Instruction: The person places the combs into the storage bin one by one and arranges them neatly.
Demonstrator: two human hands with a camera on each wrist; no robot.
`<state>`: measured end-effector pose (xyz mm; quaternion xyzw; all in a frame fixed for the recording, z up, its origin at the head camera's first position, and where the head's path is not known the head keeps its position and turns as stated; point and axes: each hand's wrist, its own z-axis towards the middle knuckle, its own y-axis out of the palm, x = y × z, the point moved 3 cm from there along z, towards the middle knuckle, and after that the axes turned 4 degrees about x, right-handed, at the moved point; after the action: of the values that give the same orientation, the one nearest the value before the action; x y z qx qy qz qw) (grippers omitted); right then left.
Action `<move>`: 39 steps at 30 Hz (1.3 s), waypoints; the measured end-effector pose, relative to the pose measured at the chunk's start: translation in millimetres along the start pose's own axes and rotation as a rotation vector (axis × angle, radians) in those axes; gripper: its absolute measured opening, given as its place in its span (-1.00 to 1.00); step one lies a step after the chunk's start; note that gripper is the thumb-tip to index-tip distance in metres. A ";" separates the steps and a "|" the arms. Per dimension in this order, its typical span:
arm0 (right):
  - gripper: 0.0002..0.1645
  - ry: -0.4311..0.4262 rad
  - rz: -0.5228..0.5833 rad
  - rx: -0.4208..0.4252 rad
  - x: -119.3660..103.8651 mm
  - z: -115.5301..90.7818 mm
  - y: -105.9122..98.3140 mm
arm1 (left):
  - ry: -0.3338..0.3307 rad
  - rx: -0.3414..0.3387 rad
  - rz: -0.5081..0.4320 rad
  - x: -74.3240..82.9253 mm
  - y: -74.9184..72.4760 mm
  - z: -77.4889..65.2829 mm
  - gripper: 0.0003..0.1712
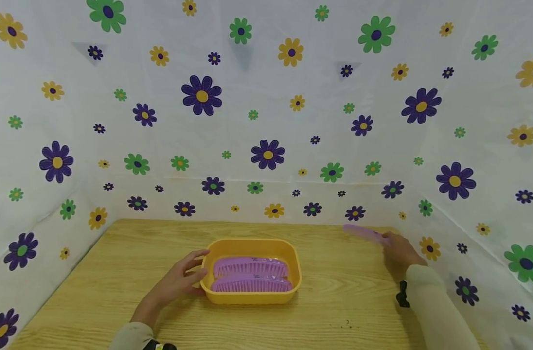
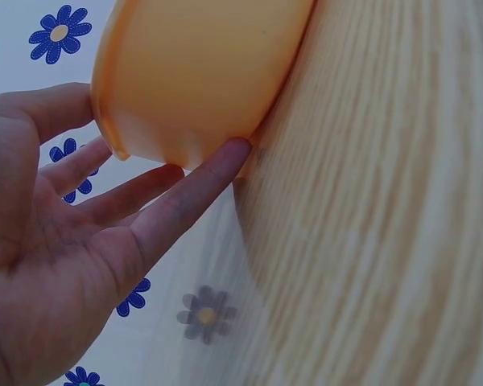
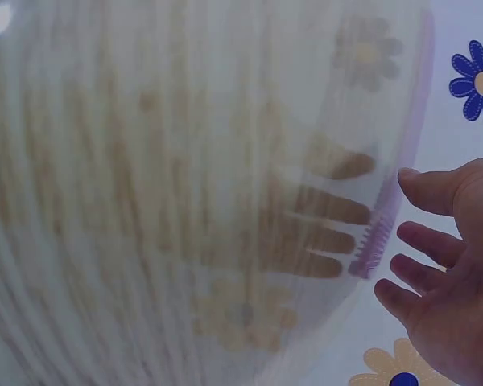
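A yellow plastic basket (image 1: 251,298) sits at the middle of the wooden table, with two purple combs lying in it, the back comb (image 1: 251,267) behind the front comb (image 1: 251,284). My left hand (image 1: 179,278) touches the basket's left end with spread fingers; in the left wrist view the fingertips (image 2: 235,149) rest along its outer wall. Far to the right, a third purple comb (image 1: 364,234) lies on the table near its back edge. Beside that comb's near end is my right hand (image 1: 402,250). The right wrist view shows its fingers extended and spread, thumb tip right at the comb (image 3: 377,241).
White sheeting with printed flowers (image 1: 268,154) stands behind the table and along both sides. Small dark specks (image 1: 347,323) mark the wood (image 1: 319,311) in front. The glossy table surface mirrors the right hand in the right wrist view.
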<state>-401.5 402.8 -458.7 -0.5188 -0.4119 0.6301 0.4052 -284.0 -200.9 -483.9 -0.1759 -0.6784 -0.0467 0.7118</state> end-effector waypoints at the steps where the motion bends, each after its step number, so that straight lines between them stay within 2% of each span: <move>1: -0.55 0.010 -0.003 -0.003 0.5 -0.3 0.5 | 0.001 -0.002 -0.002 0.0 -0.1 0.0 -0.35; 5: -0.54 0.029 -0.038 -0.015 1.7 -0.4 1.1 | 0.002 -0.009 -0.009 0.0 -0.6 -0.3 -0.34; 10: -0.52 0.132 -0.045 -0.052 2.0 0.2 -1.3 | -0.007 0.002 -0.001 1.3 -1.1 -0.9 -0.35; 12: -0.51 0.143 -0.057 -0.047 2.2 1.2 -2.7 | -0.007 0.007 0.003 2.3 -1.3 -1.1 -0.35; 15: -0.50 0.102 -0.072 -0.024 2.5 2.8 -3.5 | -0.006 0.007 0.007 3.7 -1.5 -1.0 -0.35; 23: -0.44 -0.011 -0.030 0.027 5.8 1.2 0.8 | -0.003 0.008 0.020 4.7 -2.5 -0.5 -0.35; 26: -0.44 0.005 0.011 0.033 5.1 -2.9 0.0 | -0.001 0.009 0.024 4.5 -2.2 -0.7 -0.36; 32: -0.41 0.121 0.129 -0.008 3.8 -9.8 1.6 | -0.002 0.007 0.020 2.3 -1.9 -0.8 -0.36; 39: -0.42 0.132 0.225 -0.038 3.6 -14.8 1.9 | -0.009 0.013 0.015 0.6 -1.2 -0.9 -0.36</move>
<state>-387.5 407.0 -463.5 -0.6098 -0.3352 0.6281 0.3481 -283.5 -202.3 -483.0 -0.1767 -0.6807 -0.0360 0.7100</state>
